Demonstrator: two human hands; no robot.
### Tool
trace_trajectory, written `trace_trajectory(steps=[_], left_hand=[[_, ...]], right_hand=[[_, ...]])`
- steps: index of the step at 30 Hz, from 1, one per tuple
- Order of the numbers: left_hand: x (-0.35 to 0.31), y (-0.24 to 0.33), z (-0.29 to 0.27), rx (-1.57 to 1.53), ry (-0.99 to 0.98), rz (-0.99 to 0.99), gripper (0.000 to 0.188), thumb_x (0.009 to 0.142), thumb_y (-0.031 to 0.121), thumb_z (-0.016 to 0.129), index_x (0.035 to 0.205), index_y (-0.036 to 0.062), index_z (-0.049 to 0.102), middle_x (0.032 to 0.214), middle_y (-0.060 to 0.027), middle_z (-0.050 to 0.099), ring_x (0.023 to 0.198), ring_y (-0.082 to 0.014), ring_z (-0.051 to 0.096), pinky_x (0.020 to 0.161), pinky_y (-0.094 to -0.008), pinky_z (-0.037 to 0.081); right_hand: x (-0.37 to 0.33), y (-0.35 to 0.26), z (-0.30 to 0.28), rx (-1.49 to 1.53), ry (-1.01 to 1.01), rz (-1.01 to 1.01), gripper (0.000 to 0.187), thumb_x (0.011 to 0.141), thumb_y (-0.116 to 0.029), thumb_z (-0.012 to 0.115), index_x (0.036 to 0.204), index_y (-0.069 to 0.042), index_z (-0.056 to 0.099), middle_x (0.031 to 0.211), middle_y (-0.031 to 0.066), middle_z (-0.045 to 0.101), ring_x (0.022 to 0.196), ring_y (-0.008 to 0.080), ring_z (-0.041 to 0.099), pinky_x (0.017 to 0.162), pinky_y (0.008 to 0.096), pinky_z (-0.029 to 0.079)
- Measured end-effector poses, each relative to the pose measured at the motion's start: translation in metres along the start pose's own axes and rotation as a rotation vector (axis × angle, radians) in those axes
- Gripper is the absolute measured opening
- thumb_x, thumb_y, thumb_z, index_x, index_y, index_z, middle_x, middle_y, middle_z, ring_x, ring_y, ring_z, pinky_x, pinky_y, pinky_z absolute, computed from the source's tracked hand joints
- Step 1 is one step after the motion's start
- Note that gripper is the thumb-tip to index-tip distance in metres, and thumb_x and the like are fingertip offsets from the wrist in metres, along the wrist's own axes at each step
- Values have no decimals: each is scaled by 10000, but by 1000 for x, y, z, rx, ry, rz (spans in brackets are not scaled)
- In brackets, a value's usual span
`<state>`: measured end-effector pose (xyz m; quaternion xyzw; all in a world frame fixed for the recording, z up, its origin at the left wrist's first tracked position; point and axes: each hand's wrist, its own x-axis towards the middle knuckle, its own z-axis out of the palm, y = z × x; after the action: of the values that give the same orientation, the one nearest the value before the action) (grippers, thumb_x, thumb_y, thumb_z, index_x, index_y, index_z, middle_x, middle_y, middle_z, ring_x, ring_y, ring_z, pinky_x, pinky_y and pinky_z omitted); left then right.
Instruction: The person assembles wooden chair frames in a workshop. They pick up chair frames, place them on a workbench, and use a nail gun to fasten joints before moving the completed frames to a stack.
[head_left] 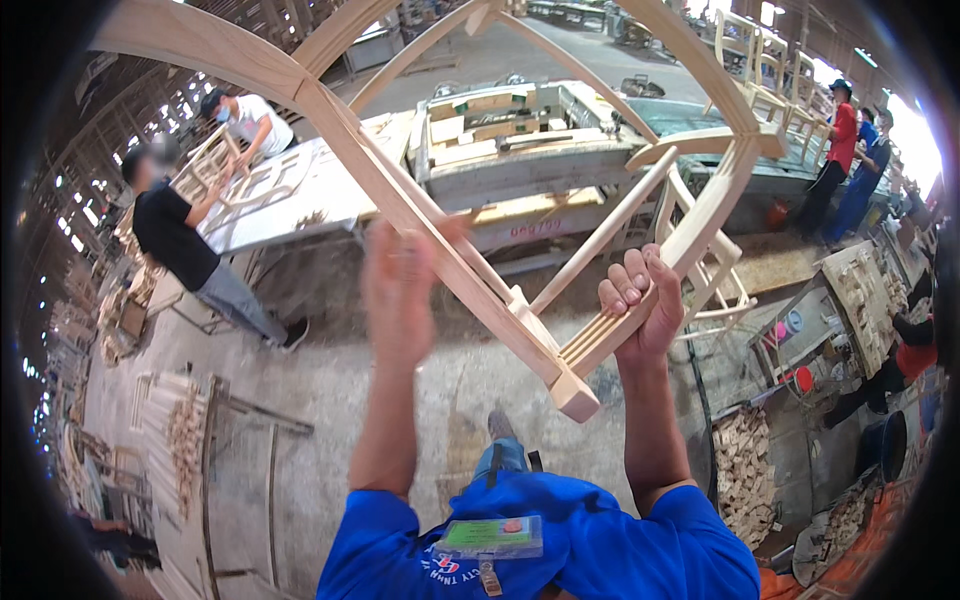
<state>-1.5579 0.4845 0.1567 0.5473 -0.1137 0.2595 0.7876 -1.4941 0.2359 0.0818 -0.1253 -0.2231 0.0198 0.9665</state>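
A pale, unfinished wooden chair frame [440, 240] hangs tilted in front of me, one corner pointing down toward my body. My right hand [645, 298] is wrapped round its grooved rail on the right side. Smeared by motion, my left hand [400, 290] is at the long left rail; its fingers are too blurred to tell whether they grip the wood. Thin round rungs [605, 235] join the frame's members. The upper parts of the frame run out of the picture.
Two people [180, 225] handle chair parts at a white-topped table [335, 180] on the left. A workbench [500, 190] with wooden pieces stands ahead. Stacked sticks [170, 430] lie lower left, wood offcuts [745, 470] lower right. More people [845, 150] stand far right, near chair frames.
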Motion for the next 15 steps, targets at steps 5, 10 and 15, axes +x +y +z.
trace_trajectory(steps=[5,10,15], left_hand=[[139,-37,0,-227,136,-51,277,1064,330,625,1040,76,516,644,27,467,440,-63,471,370,-233,425],[251,-62,-48,-406,-3,-36,149,1048,208,609,1041,75,540,638,36,452,429,-63,465,360,-235,438],[340,-99,-49,-339,-65,-99,295,993,141,639,1224,30,494,657,13,449,416,-87,462,364,-249,435]], right_hand=[[75,24,-13,-477,29,-13,234,1087,-259,550,1231,-77,521,918,57,577,818,165,635,777,367,581],[133,-164,-51,-1521,420,-183,444,1088,-386,526,1391,-62,546,1195,78,655,1045,185,658,945,371,531],[247,-215,39,-1976,272,-555,624,1098,-515,452,1528,-67,506,1277,84,664,1075,175,650,989,360,495]])
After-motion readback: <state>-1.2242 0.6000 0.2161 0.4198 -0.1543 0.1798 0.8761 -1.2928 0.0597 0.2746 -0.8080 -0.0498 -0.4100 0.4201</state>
